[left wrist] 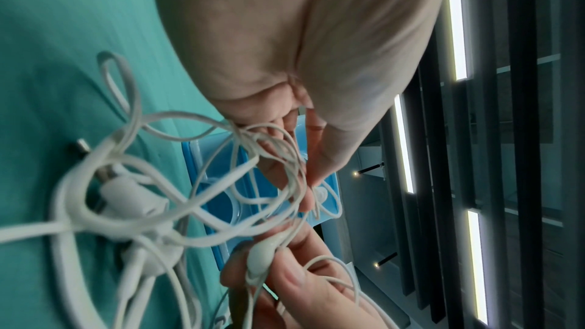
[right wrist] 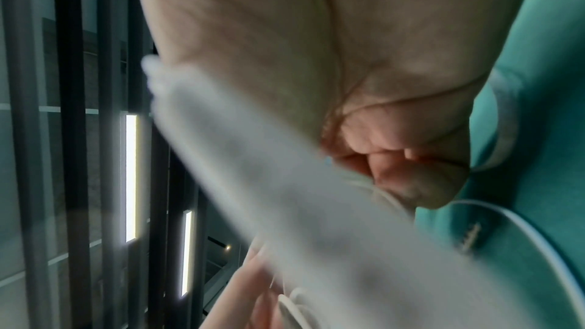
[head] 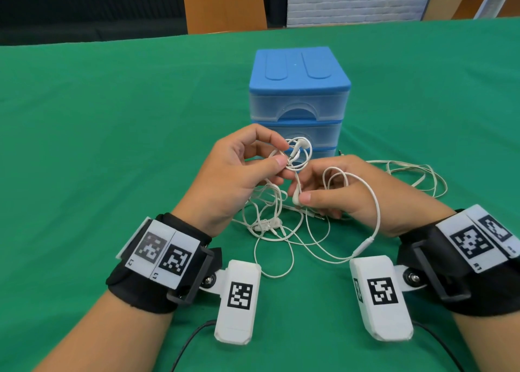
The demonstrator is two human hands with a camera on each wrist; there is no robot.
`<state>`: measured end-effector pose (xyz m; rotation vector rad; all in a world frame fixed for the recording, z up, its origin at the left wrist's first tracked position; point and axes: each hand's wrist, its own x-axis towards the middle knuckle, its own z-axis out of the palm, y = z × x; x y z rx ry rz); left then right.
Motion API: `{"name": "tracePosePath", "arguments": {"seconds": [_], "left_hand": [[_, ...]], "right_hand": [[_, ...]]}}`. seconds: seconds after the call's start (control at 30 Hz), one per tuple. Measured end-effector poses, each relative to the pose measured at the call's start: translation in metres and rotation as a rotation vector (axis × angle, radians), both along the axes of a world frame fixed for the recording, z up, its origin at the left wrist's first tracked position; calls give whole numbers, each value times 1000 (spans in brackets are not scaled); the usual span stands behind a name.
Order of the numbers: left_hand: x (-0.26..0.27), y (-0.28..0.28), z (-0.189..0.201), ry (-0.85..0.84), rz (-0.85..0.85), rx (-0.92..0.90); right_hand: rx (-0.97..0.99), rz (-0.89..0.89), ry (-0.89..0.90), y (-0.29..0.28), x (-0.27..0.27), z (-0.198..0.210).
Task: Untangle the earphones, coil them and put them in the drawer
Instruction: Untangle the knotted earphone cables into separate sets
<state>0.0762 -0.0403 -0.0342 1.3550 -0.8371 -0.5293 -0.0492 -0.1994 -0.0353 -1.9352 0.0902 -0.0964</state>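
Observation:
White tangled earphones (head: 277,225) lie in loops on the green table in front of a blue drawer unit (head: 298,96), whose drawers are closed. My left hand (head: 278,158) pinches a small loop of cable with an earbud (head: 297,152) just above the table. My right hand (head: 302,196) pinches another earbud (head: 296,198) between thumb and finger, with a cable loop draped over its back. In the left wrist view the tangle (left wrist: 132,209) is close and blurred, and the right hand's earbud (left wrist: 261,257) shows below. A blurred white cable (right wrist: 285,209) crosses the right wrist view.
More cable (head: 416,174) trails on the cloth to the right of the drawer unit, with a jack plug (head: 341,152) near its base. Green cloth (head: 112,146) stretches wide to the left and right. A dark lead (head: 191,340) runs from the wrist camera at the near edge.

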Motion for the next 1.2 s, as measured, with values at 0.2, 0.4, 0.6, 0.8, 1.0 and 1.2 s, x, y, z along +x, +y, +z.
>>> {"name": "tracePosePath", "arguments": {"seconds": [0.2,0.4,0.6,0.8,1.0,1.2], "left_hand": [[0,0,0,-35,11,25],[-1,1,1,-60,0,46],[-1,2,2,-79,-23,56],[-4,2,5,-39,-53,51],[-5,2,5,-15,-55,51],[-5,2,4,-13,-46,42]], "right_hand": [[82,-62,-9,1,1,-2],[142,-89,31,3,0,1],[243,-74,48,1,0,3],[259,-123,-13,-1,1,-3],[338,-197,-114,-2,2,-2],[372,-164,-148,-2,2,-3]]}}
